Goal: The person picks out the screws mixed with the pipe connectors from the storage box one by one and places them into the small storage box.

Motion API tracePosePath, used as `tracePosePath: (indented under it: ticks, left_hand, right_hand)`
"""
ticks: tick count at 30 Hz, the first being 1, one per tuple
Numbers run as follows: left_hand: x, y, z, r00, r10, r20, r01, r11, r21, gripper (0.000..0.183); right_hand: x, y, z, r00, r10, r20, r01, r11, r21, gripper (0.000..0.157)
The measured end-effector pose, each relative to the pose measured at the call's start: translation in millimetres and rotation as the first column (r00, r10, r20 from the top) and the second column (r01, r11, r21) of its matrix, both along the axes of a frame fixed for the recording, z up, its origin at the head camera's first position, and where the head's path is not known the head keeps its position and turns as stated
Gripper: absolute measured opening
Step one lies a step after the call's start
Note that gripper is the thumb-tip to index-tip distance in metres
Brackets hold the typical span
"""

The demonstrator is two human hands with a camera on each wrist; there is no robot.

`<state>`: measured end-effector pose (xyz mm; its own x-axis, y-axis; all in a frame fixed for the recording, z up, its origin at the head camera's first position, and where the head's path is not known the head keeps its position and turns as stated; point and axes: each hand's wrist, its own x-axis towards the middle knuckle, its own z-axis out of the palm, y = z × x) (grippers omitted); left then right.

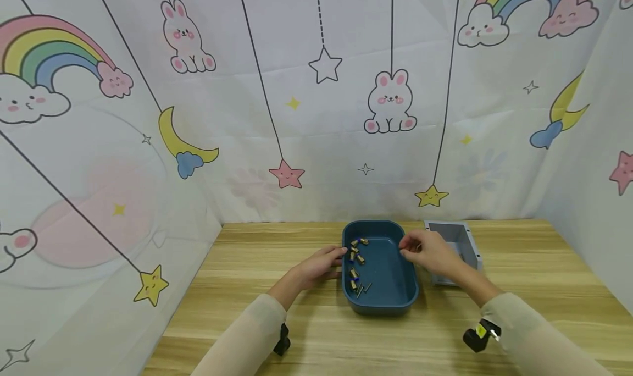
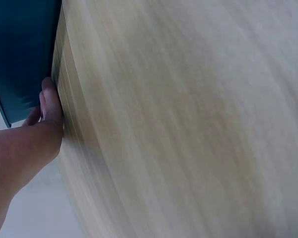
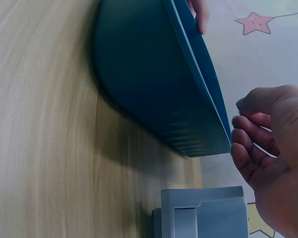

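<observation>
A dark blue plastic bin (image 1: 388,277) stands on the table, with several brass fittings (image 1: 353,274) with blue parts along its left side and a few thin metal pins (image 1: 363,289) near its front left corner. My left hand (image 1: 320,263) holds the bin's left wall; a fingertip hooks over the rim, and the thumb (image 2: 49,96) lies against the outside. Over the bin's right rim is my right hand (image 1: 429,249), its fingers (image 3: 246,141) curled and the thumb close to the index fingertip. Whether something tiny sits between them cannot be seen.
Right of the blue bin stands a grey open box (image 1: 472,244), partly hidden behind my right hand, with something small inside. Both stand on a wood-grain table (image 1: 257,277). A white printed curtain (image 1: 336,123) hangs behind and at both sides.
</observation>
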<state>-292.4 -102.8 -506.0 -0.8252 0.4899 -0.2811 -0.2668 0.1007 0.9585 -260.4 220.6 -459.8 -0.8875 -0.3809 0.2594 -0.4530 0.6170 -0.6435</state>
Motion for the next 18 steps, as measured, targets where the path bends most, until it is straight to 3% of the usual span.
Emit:
tracePosePath:
  ticks: [18]
  left_hand:
    - [-1.8, -1.1, -2.6, 1.0, -0.005, -0.004, 0.005, 1.0, -0.002, 0.064]
  right_hand:
    - [0.6, -16.2, 0.0, 0.998, 0.054, 0.027, -0.053, 0.998, -0.036, 0.004]
